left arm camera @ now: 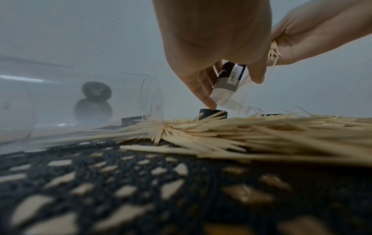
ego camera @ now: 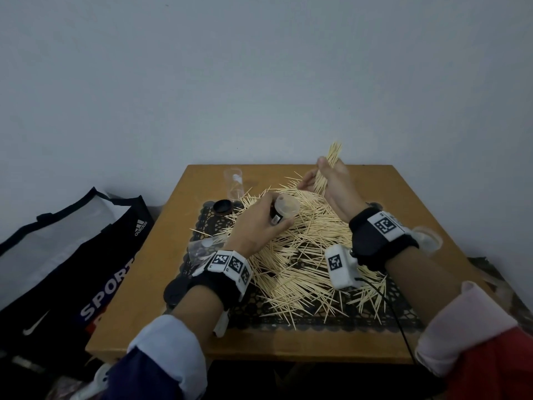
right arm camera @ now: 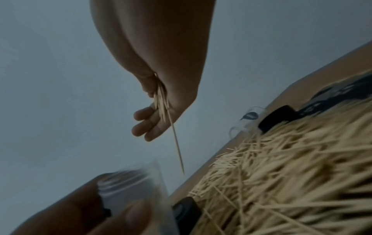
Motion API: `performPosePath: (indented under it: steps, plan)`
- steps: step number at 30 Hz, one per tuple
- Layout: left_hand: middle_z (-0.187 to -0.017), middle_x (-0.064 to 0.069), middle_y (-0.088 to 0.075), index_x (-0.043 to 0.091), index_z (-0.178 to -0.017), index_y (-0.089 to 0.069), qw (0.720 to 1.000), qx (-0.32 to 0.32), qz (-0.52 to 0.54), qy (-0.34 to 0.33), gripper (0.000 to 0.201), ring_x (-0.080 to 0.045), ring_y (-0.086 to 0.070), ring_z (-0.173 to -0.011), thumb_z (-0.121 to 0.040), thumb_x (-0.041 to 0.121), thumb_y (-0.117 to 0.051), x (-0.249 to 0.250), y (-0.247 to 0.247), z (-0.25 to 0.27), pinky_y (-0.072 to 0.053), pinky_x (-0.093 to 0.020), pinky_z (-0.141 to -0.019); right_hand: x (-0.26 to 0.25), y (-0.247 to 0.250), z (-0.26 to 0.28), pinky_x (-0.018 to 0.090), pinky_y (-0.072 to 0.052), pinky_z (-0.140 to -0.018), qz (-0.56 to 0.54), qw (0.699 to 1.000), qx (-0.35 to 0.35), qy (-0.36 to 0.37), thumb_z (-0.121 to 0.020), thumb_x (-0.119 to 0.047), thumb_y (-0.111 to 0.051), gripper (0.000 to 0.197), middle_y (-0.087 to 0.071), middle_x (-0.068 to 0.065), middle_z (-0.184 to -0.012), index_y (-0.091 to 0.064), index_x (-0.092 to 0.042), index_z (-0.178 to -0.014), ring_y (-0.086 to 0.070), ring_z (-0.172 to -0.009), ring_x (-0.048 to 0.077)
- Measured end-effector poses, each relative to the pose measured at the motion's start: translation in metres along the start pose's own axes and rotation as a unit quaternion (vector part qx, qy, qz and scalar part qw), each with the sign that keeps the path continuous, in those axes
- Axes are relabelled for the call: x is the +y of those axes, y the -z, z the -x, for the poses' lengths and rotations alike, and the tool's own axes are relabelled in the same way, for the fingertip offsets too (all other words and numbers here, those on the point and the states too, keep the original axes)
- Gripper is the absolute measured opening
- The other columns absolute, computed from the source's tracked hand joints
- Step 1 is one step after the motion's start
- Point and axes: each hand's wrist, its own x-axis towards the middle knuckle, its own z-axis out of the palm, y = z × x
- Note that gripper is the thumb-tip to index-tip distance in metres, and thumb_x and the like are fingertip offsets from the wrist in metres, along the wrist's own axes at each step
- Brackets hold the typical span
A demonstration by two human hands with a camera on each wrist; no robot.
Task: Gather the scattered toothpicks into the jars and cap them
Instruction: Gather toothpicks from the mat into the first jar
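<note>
The left hand [ego camera: 259,223] grips a small clear jar [ego camera: 284,212], mouth tilted toward the right hand [ego camera: 331,183], which pinches a raised toothpick bundle [ego camera: 327,168]. Beneath both hands, loose toothpicks [ego camera: 302,255] cover the bench [ego camera: 129,313]. Light, stiff and sharp-tipped, they are probably best held mid-length.

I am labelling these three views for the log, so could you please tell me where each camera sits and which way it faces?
Head: worn on the head, looking forward and down at the table; both forearms, the left hand gripping a clear jar, the right hand holding a toothpick bundle.
Left wrist: low over the black lace mat, looking along the left hand.
Right wrist: raised, looking along the right hand, tilted toward the wall.
Shared: all three show the jar and the scattered toothpicks.
</note>
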Motion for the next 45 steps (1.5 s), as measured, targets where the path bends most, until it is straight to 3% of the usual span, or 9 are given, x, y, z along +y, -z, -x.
performPosePath:
  steps: [8,17,23,29,33,36,38,42,45]
  plan:
    - [-0.111,0.007,-0.063,0.021,-0.120,-0.048,0.999,0.000,0.038,-0.029,0.054,-0.010,-0.060,-0.095,-0.080,0.048,-0.074,0.001,0.000,0.000,-0.051,-0.029,-0.079,-0.005,-0.031,0.004,0.034,-0.057,-0.066,0.026,0.998,-0.009,0.059,-0.106,-0.020,-0.035,0.013,-0.059,0.011,-0.068,-0.037,-0.009,-0.113,-0.066,-0.062,0.028]
    - [-0.113,-0.003,-0.061,0.012,-0.114,-0.061,0.986,0.078,-0.098,-0.108,0.046,-0.021,-0.056,-0.097,-0.073,0.015,-0.082,-0.007,-0.002,-0.001,-0.036,-0.025,-0.078,-0.001,-0.029,0.003,0.022,-0.034,-0.041,0.035,0.999,0.019,0.036,-0.105,-0.022,-0.039,0.011,-0.043,0.000,-0.069,-0.037,-0.012,-0.104,-0.036,-0.047,0.010]
    - [-0.114,0.002,-0.059,0.017,-0.119,-0.056,0.991,0.067,-0.083,-0.084,0.050,-0.015,-0.055,-0.095,-0.078,0.035,-0.077,-0.007,-0.001,-0.002,-0.039,-0.025,-0.075,0.002,-0.024,0.002,0.022,-0.035,-0.042,0.004,0.999,0.029,0.041,-0.105,-0.023,-0.039,0.012,-0.044,-0.001,-0.068,-0.039,-0.012,-0.100,-0.039,-0.048,0.011]
    - [-0.115,0.006,-0.062,0.020,-0.125,-0.049,0.998,0.044,-0.033,-0.038,0.056,-0.010,-0.059,-0.094,-0.083,0.050,-0.070,0.000,0.000,-0.001,-0.048,-0.028,-0.076,0.003,-0.035,0.006,0.037,-0.058,-0.071,-0.030,0.996,0.023,0.085,-0.105,-0.023,-0.036,0.012,-0.052,0.005,-0.069,-0.042,-0.013,-0.103,-0.063,-0.064,0.024]
    - [-0.118,0.005,-0.063,0.020,-0.129,-0.047,0.999,0.028,-0.021,-0.033,0.060,-0.011,-0.062,-0.095,-0.085,0.056,-0.065,0.005,0.001,0.001,-0.051,-0.033,-0.081,0.011,-0.044,0.012,0.019,-0.053,-0.068,-0.008,0.995,0.020,0.097,-0.106,-0.022,-0.035,0.021,-0.060,0.002,-0.064,-0.042,-0.005,-0.115,-0.066,-0.070,0.022]
    - [-0.126,0.004,-0.062,0.020,-0.135,-0.041,0.999,0.031,0.002,-0.035,0.066,-0.013,-0.064,-0.098,-0.087,0.063,-0.057,0.006,0.001,0.001,-0.053,-0.036,-0.085,0.018,-0.047,0.018,0.010,-0.048,-0.073,0.022,0.996,0.005,0.092,-0.106,-0.024,-0.034,0.029,-0.065,0.013,-0.078,-0.041,-0.005,-0.126,-0.069,-0.086,0.021]
    - [-0.126,0.003,-0.062,0.019,-0.136,-0.041,0.998,0.036,0.017,-0.038,0.067,-0.012,-0.065,-0.098,-0.088,0.065,-0.055,0.006,0.001,0.001,-0.054,-0.037,-0.085,0.021,-0.049,0.022,0.016,-0.047,-0.084,0.055,0.994,-0.012,0.090,-0.106,-0.027,-0.034,0.027,-0.069,0.016,-0.090,-0.043,-0.009,-0.123,-0.069,-0.097,0.017]
    - [-0.105,0.005,-0.064,0.018,-0.127,-0.046,0.998,0.049,0.017,-0.036,0.067,-0.011,-0.064,-0.083,-0.086,0.070,-0.050,0.004,0.000,0.000,-0.055,-0.040,-0.074,0.028,-0.048,0.022,0.026,-0.039,-0.102,0.135,0.986,-0.043,0.085,-0.104,-0.035,-0.036,0.031,-0.073,0.003,-0.102,-0.043,-0.014,-0.125,-0.060,-0.112,0.004]
    - [-0.106,0.004,-0.064,0.018,-0.128,-0.046,0.998,0.056,0.010,-0.039,0.068,-0.012,-0.064,-0.083,-0.086,0.071,-0.047,0.006,0.001,0.001,-0.055,-0.040,-0.073,0.026,-0.046,0.025,0.026,-0.041,-0.103,0.141,0.985,-0.055,0.079,-0.102,-0.037,-0.040,0.034,-0.071,0.000,-0.111,-0.045,-0.011,-0.122,-0.058,-0.110,-0.007]
